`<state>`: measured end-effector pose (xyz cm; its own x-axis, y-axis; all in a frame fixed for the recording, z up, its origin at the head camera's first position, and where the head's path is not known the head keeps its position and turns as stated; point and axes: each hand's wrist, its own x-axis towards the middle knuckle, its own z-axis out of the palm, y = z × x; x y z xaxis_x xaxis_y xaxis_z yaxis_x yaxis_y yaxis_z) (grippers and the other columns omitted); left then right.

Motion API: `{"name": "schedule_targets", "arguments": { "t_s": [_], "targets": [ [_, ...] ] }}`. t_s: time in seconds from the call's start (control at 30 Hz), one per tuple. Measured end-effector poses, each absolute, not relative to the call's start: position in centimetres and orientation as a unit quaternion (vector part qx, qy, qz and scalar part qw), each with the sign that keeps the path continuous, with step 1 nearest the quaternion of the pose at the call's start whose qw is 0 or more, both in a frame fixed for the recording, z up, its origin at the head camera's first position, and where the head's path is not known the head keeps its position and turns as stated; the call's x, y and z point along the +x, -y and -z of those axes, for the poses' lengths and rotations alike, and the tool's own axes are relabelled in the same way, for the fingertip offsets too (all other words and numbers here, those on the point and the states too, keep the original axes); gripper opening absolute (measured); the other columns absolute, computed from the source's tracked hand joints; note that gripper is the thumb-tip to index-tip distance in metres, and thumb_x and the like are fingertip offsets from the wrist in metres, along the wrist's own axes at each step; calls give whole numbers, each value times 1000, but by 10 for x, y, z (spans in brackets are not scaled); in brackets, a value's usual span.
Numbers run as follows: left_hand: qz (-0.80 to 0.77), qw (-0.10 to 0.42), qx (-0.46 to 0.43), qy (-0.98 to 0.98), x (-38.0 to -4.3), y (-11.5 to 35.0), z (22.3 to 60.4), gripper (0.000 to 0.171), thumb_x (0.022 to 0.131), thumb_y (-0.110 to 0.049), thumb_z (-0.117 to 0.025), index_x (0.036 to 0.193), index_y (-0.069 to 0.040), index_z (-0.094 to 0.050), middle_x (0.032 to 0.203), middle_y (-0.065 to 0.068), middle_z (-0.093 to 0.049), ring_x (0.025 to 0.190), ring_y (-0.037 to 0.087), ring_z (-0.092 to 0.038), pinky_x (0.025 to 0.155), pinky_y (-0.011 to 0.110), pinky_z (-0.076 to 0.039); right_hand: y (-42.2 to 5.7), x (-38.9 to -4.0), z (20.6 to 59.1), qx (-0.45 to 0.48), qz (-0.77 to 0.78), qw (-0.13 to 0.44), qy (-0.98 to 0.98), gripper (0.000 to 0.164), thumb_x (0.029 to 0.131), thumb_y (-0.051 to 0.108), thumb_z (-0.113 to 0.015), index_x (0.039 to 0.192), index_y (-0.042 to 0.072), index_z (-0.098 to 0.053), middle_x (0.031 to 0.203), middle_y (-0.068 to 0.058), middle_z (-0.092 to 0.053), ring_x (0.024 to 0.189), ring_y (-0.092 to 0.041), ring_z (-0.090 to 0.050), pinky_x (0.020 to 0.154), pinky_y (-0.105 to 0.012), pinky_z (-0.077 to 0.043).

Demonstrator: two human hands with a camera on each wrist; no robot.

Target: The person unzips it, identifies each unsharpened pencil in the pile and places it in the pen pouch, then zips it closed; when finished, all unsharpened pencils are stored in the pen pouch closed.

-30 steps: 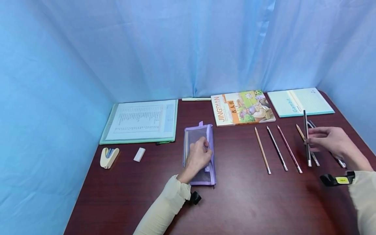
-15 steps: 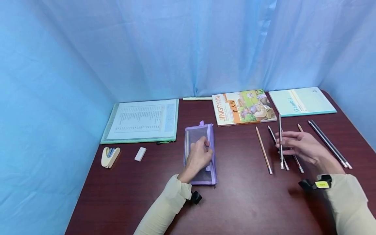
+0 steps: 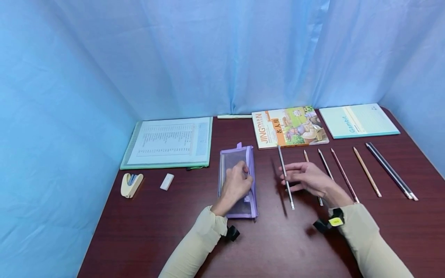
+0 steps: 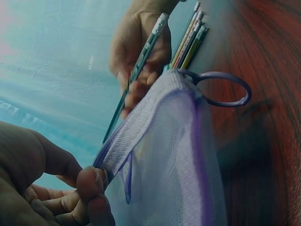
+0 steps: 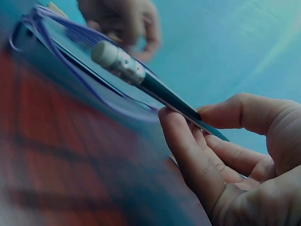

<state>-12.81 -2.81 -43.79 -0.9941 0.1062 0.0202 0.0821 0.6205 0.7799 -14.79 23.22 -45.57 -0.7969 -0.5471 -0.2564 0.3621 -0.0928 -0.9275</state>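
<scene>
A purple mesh pencil case (image 3: 233,156) lies on the table, a pale pencil showing through its left side. My left hand (image 3: 236,185) pinches the case's zipped edge between thumb and fingers, raising that edge in the left wrist view. To its right, my right hand (image 3: 311,179) holds a dark pencil (image 3: 283,164) above the table between thumb and fingertips. In the right wrist view, this pencil's white eraser (image 5: 104,53) faces the camera, with the open mouth of the case behind it. A wooden-coloured pencil (image 3: 305,155) lies partly hidden below the right hand.
Several more pencils lie spaced out on the right, including a red pencil (image 3: 342,172) and two dark pencils (image 3: 391,170). Books (image 3: 290,127), a notebook (image 3: 358,120) and a document folder (image 3: 167,143) line the back. An eraser (image 3: 167,182) and a cream stapler-like object (image 3: 131,185) sit left.
My right hand has carried the dark pencil leftward from the far right, over the other pencils, to near the case. The left hand has stayed on the case.
</scene>
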Motion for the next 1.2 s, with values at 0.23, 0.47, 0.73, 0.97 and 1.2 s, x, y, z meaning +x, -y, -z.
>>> {"name": "schedule_targets", "arguments": {
  "t_s": [0.23,0.47,0.73,0.97,1.2],
  "targets": [
    [-427,13,49,-903,-130,28,438,9,81,-3,-60,90,-6,-60,50,-6,-48,42,2,-44,37,19,-33,-182,-153,467,-56,701,350,-618,57,95,-1,-55,141,-23,-30,100,3,-75,91,-10,-72,76,-32,-62],
    [-427,17,50,-903,-131,28,437,8,83,-3,-60,91,-6,-59,52,-7,-45,44,3,-44,37,19,-32,-155,-162,471,-37,700,330,-633,57,95,-4,-54,143,-22,-29,93,7,-73,87,-6,-70,73,-29,-62],
    [-421,12,46,-906,-130,30,436,8,83,-4,-61,91,-6,-59,53,-6,-47,45,5,-47,38,20,-34,-134,-160,465,-7,695,280,-663,55,92,-9,-54,141,-24,-33,81,7,-68,76,-5,-68,66,-28,-62],
    [-418,17,47,-907,-130,30,437,8,83,-5,-60,91,-7,-59,53,-7,-44,47,5,-45,40,20,-32,-125,-155,463,2,673,250,-697,52,90,-9,-57,137,-23,-40,79,5,-66,71,-5,-67,64,-28,-61],
    [-415,17,51,-908,-130,29,438,8,83,-4,-60,90,-6,-59,52,-7,-45,45,4,-43,39,19,-32,-134,-152,457,-9,634,240,-735,46,93,-3,-59,134,-19,-48,93,-17,-75,79,-15,-72,69,-35,-63]
  ]
}}
